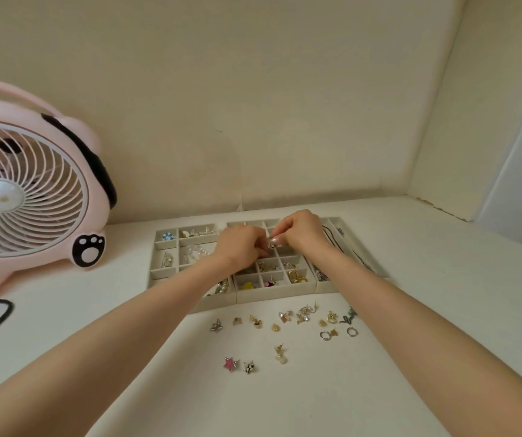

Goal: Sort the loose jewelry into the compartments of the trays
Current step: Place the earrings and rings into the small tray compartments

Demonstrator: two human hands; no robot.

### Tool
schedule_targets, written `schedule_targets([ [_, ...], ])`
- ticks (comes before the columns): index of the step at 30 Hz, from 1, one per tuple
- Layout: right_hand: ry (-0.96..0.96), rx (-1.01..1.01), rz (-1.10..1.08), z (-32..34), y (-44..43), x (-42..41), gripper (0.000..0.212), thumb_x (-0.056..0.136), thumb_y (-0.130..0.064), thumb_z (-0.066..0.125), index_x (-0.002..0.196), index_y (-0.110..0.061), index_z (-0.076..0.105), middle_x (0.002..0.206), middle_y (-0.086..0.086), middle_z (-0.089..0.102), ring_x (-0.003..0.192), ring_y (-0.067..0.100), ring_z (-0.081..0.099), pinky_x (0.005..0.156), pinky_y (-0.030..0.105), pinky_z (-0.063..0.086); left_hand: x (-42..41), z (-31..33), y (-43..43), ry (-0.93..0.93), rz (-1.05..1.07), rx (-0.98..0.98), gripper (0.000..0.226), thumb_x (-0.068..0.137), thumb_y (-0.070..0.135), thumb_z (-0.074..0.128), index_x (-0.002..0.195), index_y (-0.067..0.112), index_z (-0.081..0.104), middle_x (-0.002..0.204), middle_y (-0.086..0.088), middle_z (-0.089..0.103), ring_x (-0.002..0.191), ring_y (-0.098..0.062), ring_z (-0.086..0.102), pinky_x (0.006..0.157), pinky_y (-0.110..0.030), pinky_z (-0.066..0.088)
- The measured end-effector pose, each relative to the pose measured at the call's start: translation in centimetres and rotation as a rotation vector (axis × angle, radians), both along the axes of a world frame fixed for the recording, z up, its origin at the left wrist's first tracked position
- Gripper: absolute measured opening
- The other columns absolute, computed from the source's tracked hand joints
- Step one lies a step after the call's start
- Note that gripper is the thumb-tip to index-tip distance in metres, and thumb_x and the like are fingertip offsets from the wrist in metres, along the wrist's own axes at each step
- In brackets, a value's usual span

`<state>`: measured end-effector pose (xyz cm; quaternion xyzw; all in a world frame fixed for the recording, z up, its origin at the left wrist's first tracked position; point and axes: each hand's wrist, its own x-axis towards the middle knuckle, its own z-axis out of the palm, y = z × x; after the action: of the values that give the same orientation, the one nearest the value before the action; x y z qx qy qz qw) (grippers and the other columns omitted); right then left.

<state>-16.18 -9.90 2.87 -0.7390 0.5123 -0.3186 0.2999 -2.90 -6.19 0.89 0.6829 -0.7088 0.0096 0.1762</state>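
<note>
Dark hoop (272, 245) pinched by right grip (300, 232), left grip (241, 247) curled onto it too. It hangs above middle tray (277, 297), toward counter's (426, 257) back edge. I'd lower straight down.

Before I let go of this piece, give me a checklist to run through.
1. Grip on the small dark ring: the left hand and right hand both pinch it: ok.
2. Hands over the middle tray: ok.
3. Compartment directly beneath is free: cannot tell, the hands hide it.
4. All jewelry sorted: not ok, loose pieces such as the pink star lie on the table.
</note>
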Motion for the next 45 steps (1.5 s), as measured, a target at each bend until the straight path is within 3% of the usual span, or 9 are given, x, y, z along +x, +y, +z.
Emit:
schedule_targets([
  [6, 0.092, 0.006, 0.01, 0.7, -1.0, 0.2, 0.022, 0.07, 0.001, 0.079, 0.061, -0.016, 0.07, 0.085, 0.007, 0.07, 0.099, 0.022, 0.065, 0.094, 0.038, 0.051, -0.2, -0.4, -0.1, 0.018, 0.033, -0.045, 0.007, 0.085, 0.024, 0.062, 0.092, 0.022, 0.064, 0.102, -0.002, 0.066, 0.102, -0.023, 0.056, 0.082, -0.034, 0.046],
  [8, 0.131, 0.006, 0.036, 0.7, -1.2, 0.1, 0.013, 0.071, -0.001, 0.079, 0.068, -0.012, 0.073, 0.079, 0.003, 0.067, 0.096, 0.02, 0.063, 0.095, 0.035, 0.05, -0.3, -0.4, -0.1, -0.045, 0.036, -0.095, 0.009, 0.086, 0.026, 0.061, 0.093, 0.022, 0.065, 0.107, -0.004, 0.06, 0.106, -0.024, 0.049, 0.083, -0.032, 0.04],
  [12, 0.244, -0.022, 0.087, 0.7, -1.0, 0.3, 0.009, 0.073, -0.005, 0.078, 0.081, -0.009, 0.075, 0.096, 0.007, 0.071, 0.088, 0.013, 0.056, 0.085, 0.026, 0.045, -0.6, -0.1, -0.1, -0.138, 0.062, -0.097, 0.012, 0.087, 0.027, 0.058, 0.094, 0.021, 0.065, 0.11, -0.004, 0.056, 0.108, -0.024, 0.047, 0.085, -0.031, 0.035],
  [19, 0.354, -0.05, 0.123, 0.7, -1.4, 0.6, 0.008, 0.075, -0.011, 0.077, 0.082, -0.011, 0.076, 0.095, 0.003, 0.072, 0.1, 0.015, 0.061, 0.093, 0.032, 0.047, -0.1, -0.1, -0.2, 0.249, 0.177, 0.067, 0.01, 0.085, 0.028, 0.065, 0.078, 0.02, 0.064, 0.092, -0.002, 0.069, 0.089, -0.02, 0.061, 0.071, -0.031, 0.047],
  [25, 0.482, -0.138, 0.146, 0.3, -1.3, 1.5, 0.01, 0.078, -0.012, 0.074, 0.088, -0.012, 0.075, 0.094, 0.002, 0.072, 0.094, 0.017, 0.063, 0.084, 0.032, 0.051, 0.0, -0.6, -0.1, 0.015, 0.153, -0.039, 0.012, 0.086, 0.03, 0.059, 0.085, 0.019, 0.062, 0.101, -0.006, 0.064, 0.101, -0.024, 0.055, 0.081, -0.036, 0.048],
  [34, 0.531, -0.225, 0.089, -0.6, -0.7, 1.7, 0.013, 0.075, -0.027, 0.078, 0.084, -0.019, 0.072, 0.087, -0.006, 0.07, 0.083, 0.012, 0.062, 0.067, 0.027, 0.044, 1.5, -0.5, 0.5, 0.158, 0.125, -0.08, 0.009, 0.087, 0.026, 0.058, 0.087, 0.019, 0.062, 0.093, -0.001, 0.066, 0.086, -0.019, 0.058, 0.068, -0.03, 0.046],
  [39, 0.401, -0.226, -0.016, -0.5, -1.0, -0.2, 0.009, 0.087, -0.023, 0.066, 0.087, -0.015, 0.07, 0.089, -0.008, 0.068, 0.085, 0.013, 0.062, 0.065, 0.025, 0.042, 3.3, -0.2, 1.4, 0.049, 0.233, -0.149, 0.014, 0.089, 0.024, 0.053, 0.098, 0.014, 0.06, 0.102, -0.005, 0.061, 0.097, -0.023, 0.054, 0.074, -0.034, 0.046],
  [42, 0.455, -0.228, -0.12, -0.7, -1.8, -1.9, 0.015, 0.091, -0.015, 0.056, 0.093, -0.007, 0.069, 0.096, 0.004, 0.07, 0.087, 0.022, 0.064, 0.064, 0.028, 0.046, 4.4, -0.7, 1.6, -0.044, 0.364, -0.097, 0.03, 0.092, 0.032, 0.051, 0.111, 0.009, 0.053, 0.112, -0.01, 0.057, 0.106, -0.029, 0.052, 0.084, -0.04, 0.047],
  [45, 0.46, -0.149, -0.126, -1.0, -1.9, -2.5, 0.018, 0.091, -0.014, 0.056, 0.098, -0.003, 0.069, 0.097, 0.01, 0.07, 0.086, 0.024, 0.066, 0.074, 0.035, 0.053, 4.6, -1.1, 1.5, 0.009, 0.373, 0.019, 0.033, 0.093, 0.035, 0.049, 0.103, 0.005, 0.057, 0.098, -0.01, 0.064, 0.091, -0.028, 0.06, 0.077, -0.038, 0.051],
])
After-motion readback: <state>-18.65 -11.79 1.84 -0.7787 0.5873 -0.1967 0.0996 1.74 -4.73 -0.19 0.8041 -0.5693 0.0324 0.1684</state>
